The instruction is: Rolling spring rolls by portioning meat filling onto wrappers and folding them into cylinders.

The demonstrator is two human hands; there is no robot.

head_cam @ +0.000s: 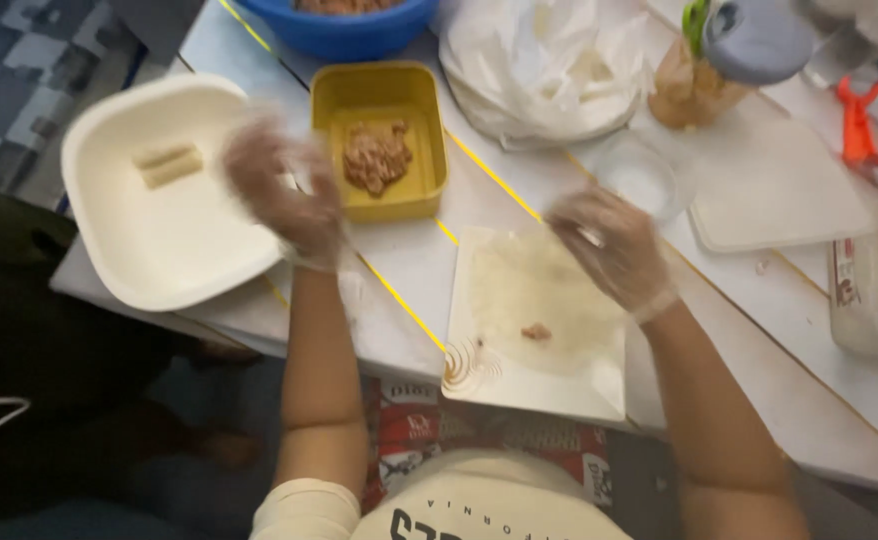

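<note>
Right gloved hand point(609, 245) spread flat on thin translucent round wrapper point(534, 300), holding nothing; wrapper lies on square white plate point(549, 395) at table edge, small dab of brown filling point(536, 331) on it. Left gloved hand point(289, 190) blurred, beside yellow rectangular plastic tub of minced filling point(379, 140); grip I cannot tell. I'd keep wrapper flat, filling centred (tears easily, I judge). White table point(409, 260), yellow lines; patterned floor beyond.
</note>
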